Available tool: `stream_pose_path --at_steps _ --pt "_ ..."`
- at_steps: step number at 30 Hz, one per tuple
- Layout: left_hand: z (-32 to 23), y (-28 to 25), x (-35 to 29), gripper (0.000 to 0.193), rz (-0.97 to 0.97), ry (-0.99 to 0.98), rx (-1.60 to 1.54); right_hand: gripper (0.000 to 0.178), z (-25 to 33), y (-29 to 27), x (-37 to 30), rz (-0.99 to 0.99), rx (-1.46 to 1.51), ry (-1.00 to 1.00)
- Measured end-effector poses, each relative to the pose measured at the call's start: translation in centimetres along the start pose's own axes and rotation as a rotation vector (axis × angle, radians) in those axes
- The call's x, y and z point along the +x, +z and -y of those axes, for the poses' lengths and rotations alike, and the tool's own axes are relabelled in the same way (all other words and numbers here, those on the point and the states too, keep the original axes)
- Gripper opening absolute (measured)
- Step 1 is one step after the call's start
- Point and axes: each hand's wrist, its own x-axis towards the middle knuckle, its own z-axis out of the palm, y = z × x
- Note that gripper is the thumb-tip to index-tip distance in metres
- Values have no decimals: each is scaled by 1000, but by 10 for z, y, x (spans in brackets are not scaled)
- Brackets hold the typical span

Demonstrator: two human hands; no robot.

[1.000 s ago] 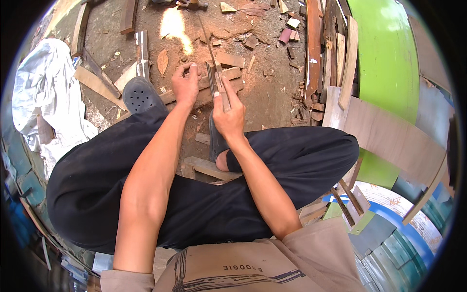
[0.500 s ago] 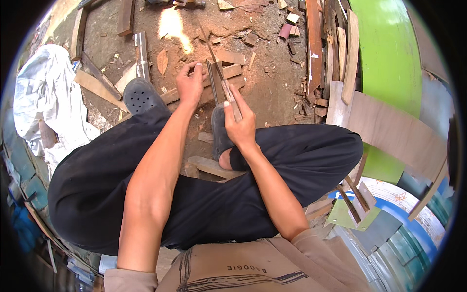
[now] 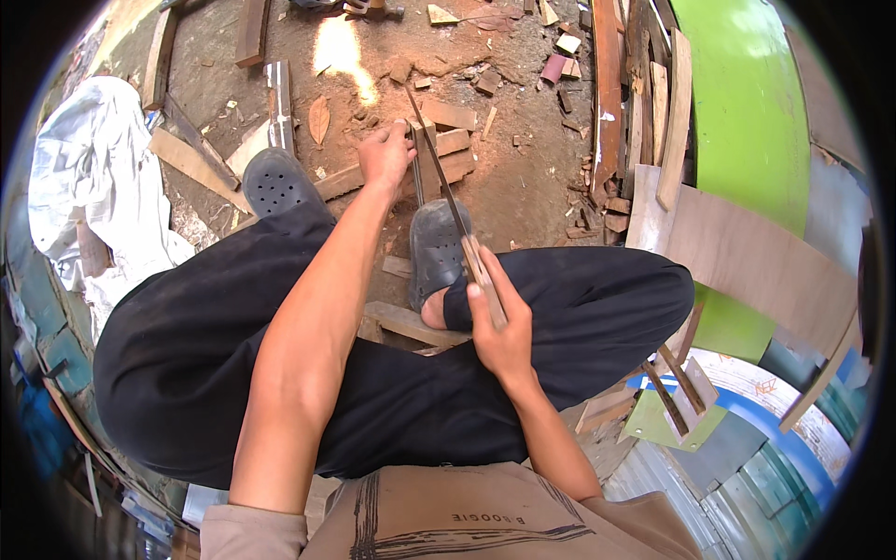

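Dark lettering, upside down from here, runs across the tan shirt, and orange marks that look like writing, too small to make out surely, sit on a white and blue round object beyond the ground's near right corner. The hands are well apart from each other. The right hand is wrapped around the pale wooden handle of a saw, whose thin dark blade slants up and left over the right shoe toward the middle of the ground; its teeth are too fine to see. The left hand is curled with its fingertips at a narrow dark strip; whether they grip it cannot be told. The strip's near end goes out of sight by the shoe, and beside it wooden offcuts lie in reddish dust. At the ground's far edge, a dark object is cut off by the frame, its kind unclear. White cloth lies along the left edge; wooden strips line the right, beside a green panel.
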Motion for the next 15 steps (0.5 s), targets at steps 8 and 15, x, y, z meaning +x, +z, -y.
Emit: stream_pose_path --at_steps 8,15 --pt "11 14 4 41 -56 58 27 45 -21 51 107 -78 -19 -53" --pt "3 -4 -2 48 -4 -49 -34 47 20 -22 -35 32 -131 90"
